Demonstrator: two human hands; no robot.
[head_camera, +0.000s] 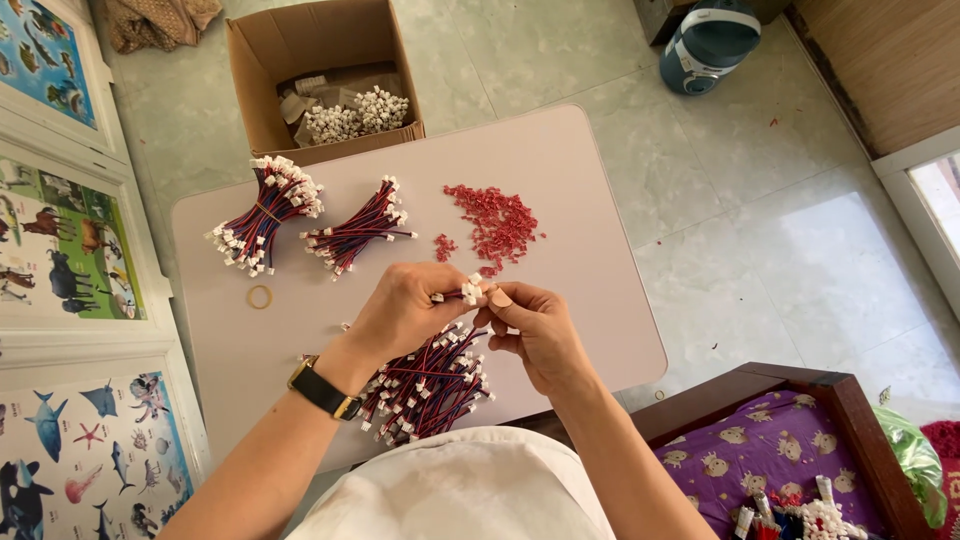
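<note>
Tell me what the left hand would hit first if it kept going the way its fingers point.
The left hand points right, so it would likely meet the right hand first, at the white connector both pinch.

Connector mostly behind fingertips

I log colours only. Bench: pale pinkish-lilac, plain. Wire bundles: red, blue and black strands, white plug ends. Loose pile of small caps: red. Rubber band: yellow-tan. Cardboard box: brown, white connectors inside. Watch on left wrist: black strap, gold case. Floor: grey-green marbled tile. Cushion: purple, small pale animal print. Jug: blue, white trim. Posters: animal pictures on green and blue grounds, white frames.
</note>
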